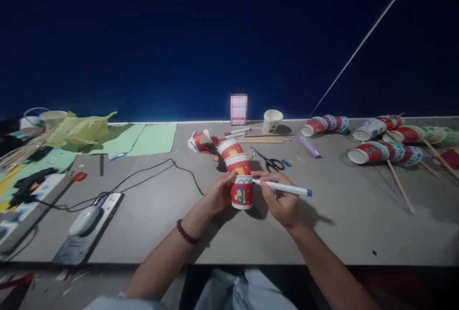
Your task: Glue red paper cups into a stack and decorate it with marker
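Note:
A chain of red paper cups joined end to end, with yellow figures on them, stands slightly bent in front of me. My left hand is wrapped around its left side, near the lowest cup. In my right hand is a white marker with a blue end, its tip pointing left at the upper band of the lowest cup. Blue wavy lines run along that band. Whether the tip touches the paper I cannot tell. Black-handled scissors lie just behind my right hand, beside a small blue cap.
Finished-looking cup chains on sticks lie at the right. A white cup and an upright phone stand at the back. A purple tube lies nearby. Green paper, a power strip and a phone with earbud case are leftward.

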